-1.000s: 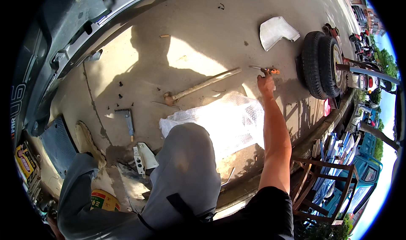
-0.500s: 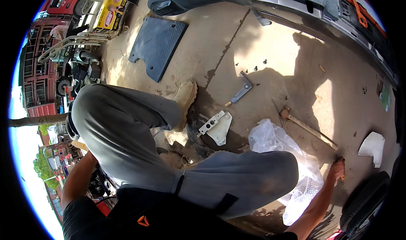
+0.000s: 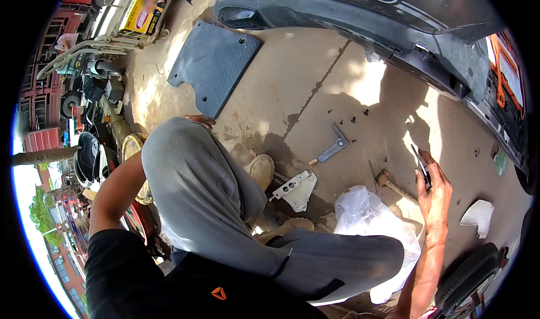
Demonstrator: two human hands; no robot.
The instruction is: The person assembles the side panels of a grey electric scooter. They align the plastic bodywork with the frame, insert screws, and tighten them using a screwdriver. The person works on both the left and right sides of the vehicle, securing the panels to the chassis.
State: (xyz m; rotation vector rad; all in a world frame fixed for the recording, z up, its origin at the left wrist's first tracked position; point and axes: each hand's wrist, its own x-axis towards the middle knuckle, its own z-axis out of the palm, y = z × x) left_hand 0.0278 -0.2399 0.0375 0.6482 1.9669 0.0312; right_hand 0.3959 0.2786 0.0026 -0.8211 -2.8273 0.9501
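Note:
My right hand (image 3: 433, 198) is raised over the ground beside the hammer (image 3: 400, 188), its fingers closed on a slim tool (image 3: 423, 166) with a thin pale end and a dark part near the fingers. The tool's exact kind is unclear. Only some fingers of my left hand (image 3: 201, 120) show past my raised knee, close to the dark ribbed panel (image 3: 214, 60); the knee hides the rest. Between my feet and the hammer lies a white metal bracket (image 3: 301, 194). Crumpled bubble wrap (image 3: 360, 209) spreads next to my right leg. Farther off rests a grey angled metal part (image 3: 334, 149).
Dark vehicle bodywork (image 3: 349, 9) borders the far side. Several small black screws (image 3: 353, 120) are scattered on the concrete. To the right are a white curved piece (image 3: 478, 218) and a tyre (image 3: 468, 279). A yellow box (image 3: 145, 9) stands at far left.
My right hand has risen from the ground near the hammer handle's end, lifting a slim tool. My left hand has come forward past the knee. The view has shifted, showing more of the vehicle.

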